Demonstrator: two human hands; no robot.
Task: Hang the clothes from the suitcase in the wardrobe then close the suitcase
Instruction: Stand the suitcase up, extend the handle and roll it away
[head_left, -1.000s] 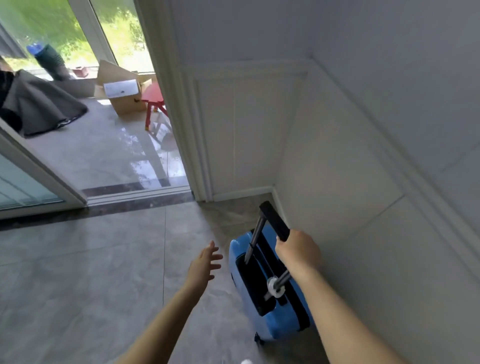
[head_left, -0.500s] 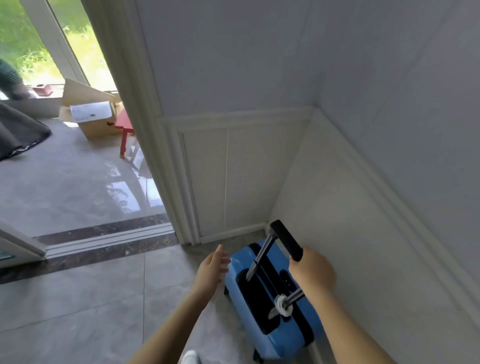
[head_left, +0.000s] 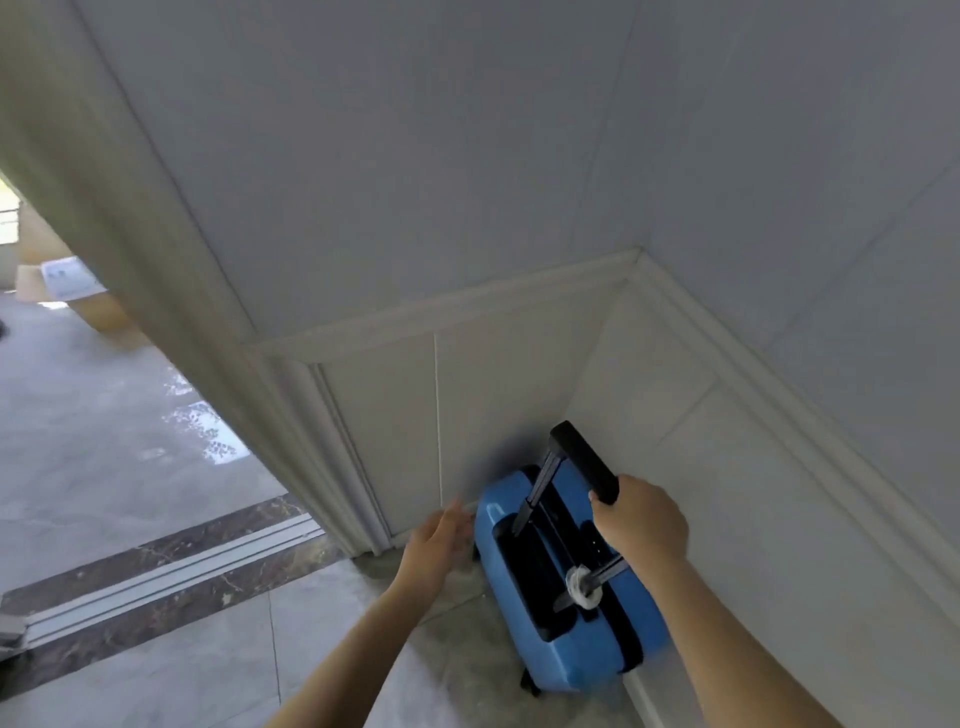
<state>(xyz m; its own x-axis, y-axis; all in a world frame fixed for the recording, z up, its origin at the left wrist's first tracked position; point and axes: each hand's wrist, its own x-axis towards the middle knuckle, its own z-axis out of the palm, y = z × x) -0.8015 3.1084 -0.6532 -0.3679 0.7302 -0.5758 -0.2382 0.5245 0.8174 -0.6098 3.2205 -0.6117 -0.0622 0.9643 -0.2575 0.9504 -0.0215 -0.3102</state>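
Observation:
A blue hard-shell suitcase (head_left: 597, 652) stands upright and closed on the tiled floor, tucked into the corner where two white panelled walls meet. Its black telescopic handle (head_left: 582, 460) is pulled out. My right hand (head_left: 641, 522) is clenched around the near end of that handle. My left hand (head_left: 434, 545) hovers with fingers apart just left of the suitcase's far top corner, holding nothing; whether it touches the shell I cannot tell. No clothes or wardrobe are in view.
White panelled walls (head_left: 498, 405) close in ahead and to the right. A door frame (head_left: 291, 415) stands to the left, with a sliding-door floor track (head_left: 156, 577) below it. Beyond lies a tiled area with a cardboard box (head_left: 78, 291).
The view has swung right and closer to the corner. The suitcase has rolled deeper into the corner, and my left hand has come nearer to its side.

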